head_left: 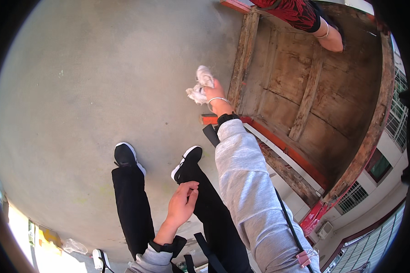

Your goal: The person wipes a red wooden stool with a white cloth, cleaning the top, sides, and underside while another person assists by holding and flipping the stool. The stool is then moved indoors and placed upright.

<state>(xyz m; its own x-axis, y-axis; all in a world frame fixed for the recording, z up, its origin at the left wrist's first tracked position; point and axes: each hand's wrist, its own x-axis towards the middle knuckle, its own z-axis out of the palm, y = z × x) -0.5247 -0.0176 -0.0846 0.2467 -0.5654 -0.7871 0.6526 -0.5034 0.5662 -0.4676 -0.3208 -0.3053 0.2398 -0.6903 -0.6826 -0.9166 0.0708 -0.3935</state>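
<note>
My right hand [217, 99] reaches out ahead, closed round a crumpled white rag [204, 78]. It is beside the near left corner of a wooden table [289, 75], which stands tipped so that its brown boards and cross brace face me. The rag hangs in front of the grey floor, apart from the wood. Lower down, my left hand [181, 207] is held before my leg. Its fingers are curled loosely together with the thumb beside them, and nothing shows in them.
At the upper right, another person's arm [329, 37] in a red and black sleeve reaches into the table's frame. My black shoes [125, 154] stand on the concrete floor [77, 104]. A clear plastic bag [74, 246] and a white shoe [98, 259] lie at the lower left.
</note>
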